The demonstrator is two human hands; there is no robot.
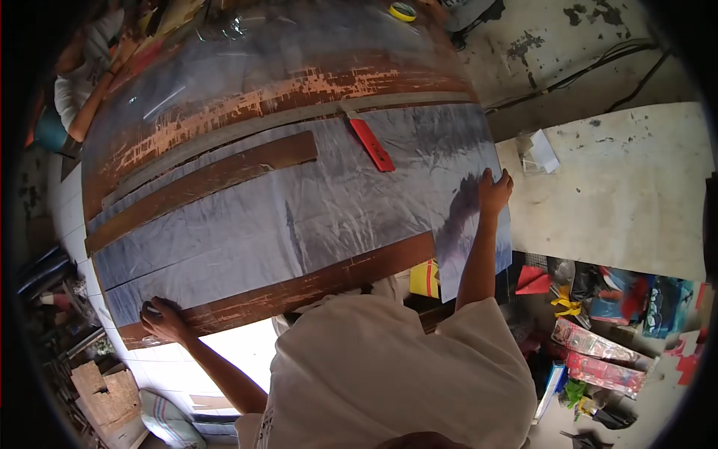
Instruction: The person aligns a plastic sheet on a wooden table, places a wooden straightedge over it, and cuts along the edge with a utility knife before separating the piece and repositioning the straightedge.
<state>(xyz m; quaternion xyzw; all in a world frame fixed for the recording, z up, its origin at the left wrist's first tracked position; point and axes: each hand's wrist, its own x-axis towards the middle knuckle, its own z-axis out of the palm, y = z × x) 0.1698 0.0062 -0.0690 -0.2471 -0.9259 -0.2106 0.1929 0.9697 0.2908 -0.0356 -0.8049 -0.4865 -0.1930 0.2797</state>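
A grey-blue marbled sheet (pixel 336 194) with a creased surface lies across the brown table (pixel 359 262). At the sheet's lower left corner my left hand (pixel 163 318) rests with fingers apart near the table edge. My right hand (pixel 495 192) is on the sheet's right end, its thumb and fingers spread around the edge. A red-handled cutter or scraper (pixel 372 145) lies on the sheet. A brown strip (pixel 202 183) lies along the upper left part, and a long grey straight bar (pixel 277 120) runs along the far side of the sheet.
A yellow tape roll (pixel 402 11) is at the far edge. Another person's arm (pixel 91 105) reaches in at the upper left. A pale board (pixel 613 194) stands at the right, above piled packets and tools (pixel 598 352). Wood scraps (pixel 105 396) lie at the lower left.
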